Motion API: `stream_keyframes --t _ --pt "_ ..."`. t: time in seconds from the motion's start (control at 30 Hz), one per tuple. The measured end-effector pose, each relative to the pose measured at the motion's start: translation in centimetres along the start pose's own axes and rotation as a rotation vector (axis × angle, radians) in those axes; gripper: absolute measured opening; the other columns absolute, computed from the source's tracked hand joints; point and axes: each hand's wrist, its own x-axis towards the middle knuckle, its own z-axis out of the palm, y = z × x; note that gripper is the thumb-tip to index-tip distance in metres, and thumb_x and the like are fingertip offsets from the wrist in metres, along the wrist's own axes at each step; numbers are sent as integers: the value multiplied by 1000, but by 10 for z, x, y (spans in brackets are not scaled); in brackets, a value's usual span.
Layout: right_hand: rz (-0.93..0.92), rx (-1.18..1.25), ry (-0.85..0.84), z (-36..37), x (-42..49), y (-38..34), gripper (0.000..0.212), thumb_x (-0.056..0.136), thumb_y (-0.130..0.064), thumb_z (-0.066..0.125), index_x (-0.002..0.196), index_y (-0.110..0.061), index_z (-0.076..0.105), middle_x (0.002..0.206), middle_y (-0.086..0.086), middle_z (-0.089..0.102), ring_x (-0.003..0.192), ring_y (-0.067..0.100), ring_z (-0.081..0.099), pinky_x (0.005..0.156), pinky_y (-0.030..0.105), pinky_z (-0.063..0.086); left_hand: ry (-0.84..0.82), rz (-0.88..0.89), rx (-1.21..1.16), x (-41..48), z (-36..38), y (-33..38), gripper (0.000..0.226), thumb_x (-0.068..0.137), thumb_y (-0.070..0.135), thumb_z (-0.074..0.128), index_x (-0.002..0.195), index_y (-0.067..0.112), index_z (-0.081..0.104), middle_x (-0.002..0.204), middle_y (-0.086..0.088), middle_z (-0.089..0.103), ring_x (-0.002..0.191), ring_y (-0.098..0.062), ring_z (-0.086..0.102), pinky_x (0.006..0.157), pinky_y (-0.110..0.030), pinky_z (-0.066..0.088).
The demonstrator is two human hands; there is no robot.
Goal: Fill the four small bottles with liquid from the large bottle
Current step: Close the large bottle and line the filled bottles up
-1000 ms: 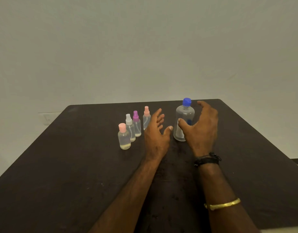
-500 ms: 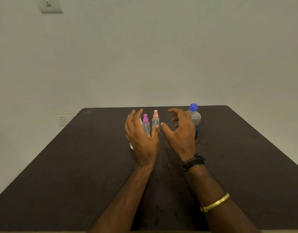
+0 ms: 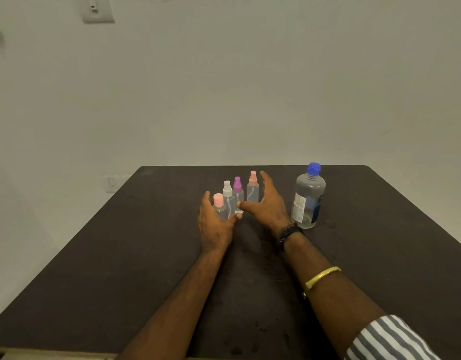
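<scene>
Flanking the four small bottles point(image 3: 252, 193), left hand point(image 3: 215, 227) and right hand point(image 3: 269, 207) are held spread. Toppling could be caused by a nudge.

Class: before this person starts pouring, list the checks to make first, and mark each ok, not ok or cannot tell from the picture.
1. The large bottle stands upright on the table: ok.
2. Its blue cap is off: not ok, it is on.
3. The small bottles stand upright: ok.
4. Their caps are off: not ok, all four are on.
5. The left hand and right hand are free: ok, both are open beside the small bottles.
6. Enough liquid in the large bottle: cannot tell.
</scene>
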Motion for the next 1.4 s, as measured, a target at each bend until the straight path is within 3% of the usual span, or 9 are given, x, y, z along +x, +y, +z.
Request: stream_keyframes --t 0.17,0.27,0.4,0.53,0.63,0.83,1.03,1.2,1.4 --pt "82 52 -8 5 15 7 106 80 -7 83 163 -24 18 161 9 41 146 28 42 114 39 39 -25 19 -2 11 -1 -4 76 72 31 91 135 14 53 120 4 63 107 -15 60 86 -25 48" --pt "93 70 30 9 19 11 94 82 -3 79 159 -21 29 152 8 51 138 28 51 112 41 44 -40 35 16 18 -2 -4 65 70 29 93 124 14 61 111 4 67 98 -16 64 79 -27 51" --pt "56 36 73 9 23 18 60 85 1 75 139 -19 55 134 4 64 120 21 61 100 33 50 -37 38 35 26 -3 -10 57 69 26 93 117 10 67 109 -4 73 97 -20 68 80 -32 56" --pt "47 23 27 6 23 22 46 89 -5 76 131 -17 63 121 1 67 110 17 61 94 29 49 -65 46 16 33 -6 -16 53 69 26 93 114 13 68 109 -3 73 96 -21 70 84 -37 59" --pt "26 50 -39 5 23 26 42 88 -7 76 127 -19 65 119 -2 68 112 20 63 99 38 54 -105 30 -3 40 -9 -20 52 68 25 94 112 16 69 106 -2 74 95 -21 71 84 -41 61" --pt "-6 147 -164 6 25 20 50 83 1 77 128 -15 63 119 2 69 112 21 66 97 37 56 -233 7 -30 57 -20 -21 48 67 17 94 109 16 71 103 0 75 94 -19 72 82 -35 60" --pt "-1 122 -111 22 26 22 50 81 -8 85 127 -15 66 119 3 69 111 23 64 96 39 53 -315 28 -62 70 -30 -26 46 66 18 95 107 17 74 99 2 77 91 -16 74 74 -26 59" --pt "23 109 -82 30 34 25 53 81 -10 85 130 -16 66 122 4 70 114 25 64 101 47 54 -421 16 -97 83 -35 -32 49 65 19 95 109 16 73 103 -2 77 97 -21 74 85 -39 61" --pt "9 103 -67 44 52 26 52 78 -12 88 126 -19 70 118 1 73 111 23 67 100 49 55 -355 28 -99 103 -34 -42 50 68 21 94 113 18 71 106 1 76 98 -19 73 89 -41 61"
